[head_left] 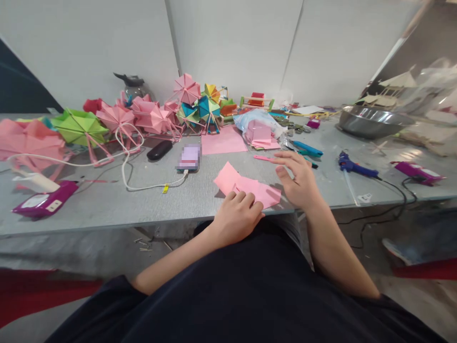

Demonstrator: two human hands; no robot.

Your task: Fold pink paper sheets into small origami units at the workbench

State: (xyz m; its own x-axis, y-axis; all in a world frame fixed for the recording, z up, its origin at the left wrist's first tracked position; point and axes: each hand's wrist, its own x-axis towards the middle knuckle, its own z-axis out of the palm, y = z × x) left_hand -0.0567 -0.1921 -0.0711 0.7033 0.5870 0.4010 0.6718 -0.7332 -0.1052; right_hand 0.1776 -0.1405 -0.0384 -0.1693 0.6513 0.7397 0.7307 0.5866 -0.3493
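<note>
A folded piece of pink paper (255, 187) lies near the table's front edge, one flap pointing up at its left. My left hand (238, 215) is closed over its lower edge, with curled fingers on top of the sheet and the thumb hidden. To the right of the paper is my right hand (298, 181), its fingers stretched out and the thumb apart. Its fingertips reach the right end of a thin pink stick-like tool (263, 157) lying on the table; whether they press on it I cannot tell.
Finished paper umbrellas (80, 126) stand along the back left. A phone (189, 156) on a white cable (150, 188) lies left of the paper. Pink sheets (223, 139) and a plastic bag (259, 119) are behind. Rightward are blue pliers (307, 148), a glue gun (357, 167) and a metal bowl (373, 122).
</note>
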